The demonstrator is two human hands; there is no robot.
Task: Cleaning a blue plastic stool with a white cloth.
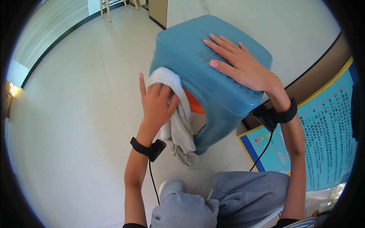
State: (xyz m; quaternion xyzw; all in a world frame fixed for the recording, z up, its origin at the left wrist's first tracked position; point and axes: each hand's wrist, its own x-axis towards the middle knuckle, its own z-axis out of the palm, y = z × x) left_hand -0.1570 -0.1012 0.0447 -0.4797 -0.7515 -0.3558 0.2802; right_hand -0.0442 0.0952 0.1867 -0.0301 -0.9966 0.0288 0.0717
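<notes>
A blue plastic stool [182,54] stands before me, tilted in my view, with an arched opening in its near side. My right hand [242,64] lies flat on the worn seat, fingers spread, with nothing in it. At the stool's left side, my left hand [158,104] presses a white cloth [182,125] against the leg and the edge of the arch. The cloth hangs down in folds towards the floor, and the fingertips are partly hidden in it. Through the arch shows a bright orange surface [194,102], mostly hidden by the stool.
A blue board with a yellow frame [322,136] and printed writing leans at the right. Pale counter panels [285,22] rise behind the stool. Black cables [153,179] trail from both wrist devices. My knees [251,193] are close below. Wooden furniture legs [107,11] stand at the far left.
</notes>
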